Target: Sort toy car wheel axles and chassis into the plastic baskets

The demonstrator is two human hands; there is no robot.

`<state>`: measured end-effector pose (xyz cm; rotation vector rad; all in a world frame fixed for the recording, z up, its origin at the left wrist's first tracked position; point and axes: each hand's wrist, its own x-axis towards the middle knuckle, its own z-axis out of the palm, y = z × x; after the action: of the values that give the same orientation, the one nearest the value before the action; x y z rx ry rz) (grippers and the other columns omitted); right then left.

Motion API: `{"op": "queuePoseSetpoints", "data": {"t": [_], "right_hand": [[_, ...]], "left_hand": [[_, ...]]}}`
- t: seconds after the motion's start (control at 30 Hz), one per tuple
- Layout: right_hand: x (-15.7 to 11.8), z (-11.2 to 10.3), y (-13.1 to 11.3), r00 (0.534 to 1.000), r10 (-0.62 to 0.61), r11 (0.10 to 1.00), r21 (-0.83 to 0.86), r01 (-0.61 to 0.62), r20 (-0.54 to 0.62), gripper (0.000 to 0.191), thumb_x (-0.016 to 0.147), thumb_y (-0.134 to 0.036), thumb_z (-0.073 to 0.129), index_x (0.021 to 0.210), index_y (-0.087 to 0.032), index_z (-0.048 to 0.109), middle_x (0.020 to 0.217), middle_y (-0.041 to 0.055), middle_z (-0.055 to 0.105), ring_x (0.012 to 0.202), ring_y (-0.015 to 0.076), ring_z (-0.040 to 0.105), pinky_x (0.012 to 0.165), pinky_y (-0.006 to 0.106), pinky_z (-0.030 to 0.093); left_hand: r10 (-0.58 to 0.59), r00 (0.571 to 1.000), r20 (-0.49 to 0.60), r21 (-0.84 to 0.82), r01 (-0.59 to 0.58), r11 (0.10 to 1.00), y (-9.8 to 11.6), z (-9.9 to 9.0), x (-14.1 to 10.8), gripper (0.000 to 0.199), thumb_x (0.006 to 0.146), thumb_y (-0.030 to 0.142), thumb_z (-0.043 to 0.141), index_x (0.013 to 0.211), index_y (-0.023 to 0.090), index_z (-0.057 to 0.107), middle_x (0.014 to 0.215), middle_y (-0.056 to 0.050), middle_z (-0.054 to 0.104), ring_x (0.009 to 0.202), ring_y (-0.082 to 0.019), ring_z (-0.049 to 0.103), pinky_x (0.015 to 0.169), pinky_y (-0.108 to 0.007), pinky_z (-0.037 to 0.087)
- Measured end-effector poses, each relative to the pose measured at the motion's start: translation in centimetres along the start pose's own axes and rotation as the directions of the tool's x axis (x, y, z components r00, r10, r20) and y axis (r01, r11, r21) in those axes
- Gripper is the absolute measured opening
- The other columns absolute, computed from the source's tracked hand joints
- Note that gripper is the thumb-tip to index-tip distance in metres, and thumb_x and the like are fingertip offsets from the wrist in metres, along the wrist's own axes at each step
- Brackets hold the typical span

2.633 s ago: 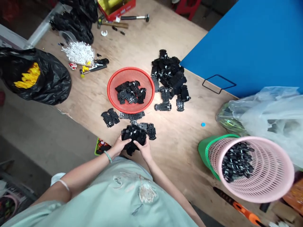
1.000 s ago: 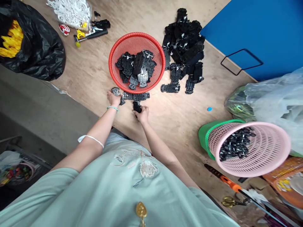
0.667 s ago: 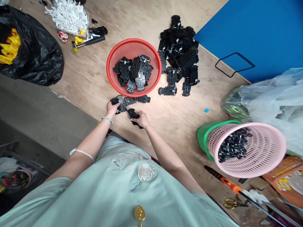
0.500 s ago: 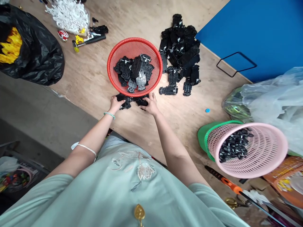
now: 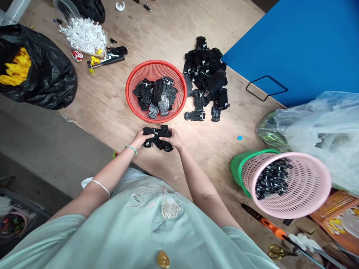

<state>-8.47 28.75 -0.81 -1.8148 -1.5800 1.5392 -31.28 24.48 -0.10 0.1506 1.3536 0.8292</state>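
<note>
Centre of frame: left hand (image 5: 138,140) pinches left side of clustered black plastic chassis-like pieces (image 5: 157,139), thumb on top; right hand (image 5: 174,139) pinches right side, thumb likewise. Just above: round red plastic mesh basket (image 5: 157,120) with similar dark pieces (image 5: 146,92) inside. Right of basket, upper part of frame: loose heap of black ribbed parts (image 5: 206,69).

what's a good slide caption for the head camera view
Both hands hold a cluster of black parts beside a red basket of similar parts.

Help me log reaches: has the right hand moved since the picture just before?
Yes: the right hand has drawn back from the red basket, toward the pale green shirt.
</note>
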Motion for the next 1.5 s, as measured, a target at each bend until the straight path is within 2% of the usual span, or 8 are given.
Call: {"op": "queuePoseSetpoints", "data": {"t": [0.23,0.4,0.57,0.83,1.0,1.17,1.23,1.5], "right_hand": [[-5.8,3.3,-0.9,0.958,0.115,0.99,0.11,-0.089,-0.263,0.062,0.059,-0.054,0.089,0.106,-0.019,0.07,0.121,0.0109,0.063,0.123,0.0285,0.058,0.115,0.044,0.046],[-8.6,1.4,-2.2,0.947,0.261,0.891,0.425,-0.162,-0.185,0.061,0.066,-0.057,0.085,0.109,-0.018,0.068,0.112,0.0085,0.072,0.106,0.0261,0.067,0.1,0.042,0.055],[-6.3,-2.4,-6.9,0.919,0.127,0.941,0.339,0.007,-0.373,0.062,0.068,-0.057,0.088,0.113,-0.019,0.068,0.115,0.0073,0.07,0.111,0.0267,0.067,0.104,0.044,0.055],[9.7,-3.1,-18.3,0.873,-0.305,0.924,0.104,0.368,-0.381,0.068,0.086,-0.059,0.076,0.138,-0.02,0.058,0.131,0.0094,0.065,0.128,0.0253,0.061,0.118,0.048,0.046],[9.6,-2.7,-15.0,0.897,-0.233,0.969,-0.164,0.184,-0.375,0.042,0.094,-0.034,0.065,0.131,-0.015,0.062,0.135,0.0183,0.063,0.133,0.0305,0.057,0.121,0.051,0.041],[5.8,-2.0,-10.1,0.81,-0.366,0.916,-0.332,0.226,-0.459,0.069,0.085,-0.023,0.061,0.152,-0.017,0.047,0.164,0.02,0.036,0.157,0.0343,0.03,0.129,0.058,0.027],[5.6,-1.3,-9.2,0.819,-0.295,0.952,-0.226,0.207,-0.492,0.09,0.081,-0.023,0.062,0.163,-0.016,0.026,0.168,0.0212,0.031,0.158,0.0332,0.028,0.13,0.059,0.026],[4.2,-1.7,-6.8,0.906,-0.109,0.98,0.11,0.168,-0.409,0.117,0.072,-0.015,0.057,0.168,-0.009,-0.008,0.176,0.0179,0.018,0.165,0.0248,0.019,0.134,0.049,0.022]], "left_hand": [[-0.149,0.954,0.259,-0.249,0.215,0.944,-3.3,1.8,-3.0,0.058,0.061,0.022,0.098,0.113,0.014,0.073,0.109,-0.01,0.079,0.103,-0.024,0.075,0.108,-0.044,0.053],[-0.167,0.938,0.302,-0.136,0.216,0.967,-2.4,4.7,-4.8,0.058,0.055,0.028,0.103,0.106,0.014,0.078,0.104,-0.011,0.081,0.098,-0.026,0.075,0.102,-0.045,0.055],[0.095,0.933,0.347,-0.148,-0.046,0.988,4.8,7.7,-6.1,0.061,0.057,0.035,0.102,0.11,0.015,0.08,0.113,-0.01,0.081,0.107,-0.027,0.074,0.108,-0.046,0.053],[0.458,0.888,0.054,-0.168,-0.444,0.88,18.8,6.8,0.4,0.062,0.055,0.033,0.099,0.109,0.014,0.073,0.112,-0.011,0.079,0.104,-0.027,0.075,0.098,-0.044,0.06],[0.462,0.873,-0.159,0.095,-0.452,0.887,17.0,3.1,4.2,0.04,0.074,0.025,0.084,0.11,0.017,0.066,0.108,-0.009,0.077,0.104,-0.022,0.073,0.1,-0.042,0.059],[0.787,0.57,-0.235,0.585,-0.564,0.583,13.4,0.7,3.8,0.04,0.085,0.014,0.066,0.125,0.014,0.064,0.127,-0.017,0.065,0.124,-0.027,0.064,0.116,-0.043,0.047],[0.839,0.511,-0.186,0.705,-0.525,0.477,13.2,0.8,3.3,0.049,0.084,0.011,0.064,0.133,0.012,0.061,0.138,-0.021,0.057,0.135,-0.03,0.056,0.122,-0.044,0.04],[0.813,0.577,-0.084,0.798,-0.449,0.401,14.7,-0.3,4.3,0.071,0.083,0.016,0.068,0.151,0.012,0.046,0.163,-0.024,0.04,0.157,-0.037,0.031,0.131,-0.057,0.021]]}}
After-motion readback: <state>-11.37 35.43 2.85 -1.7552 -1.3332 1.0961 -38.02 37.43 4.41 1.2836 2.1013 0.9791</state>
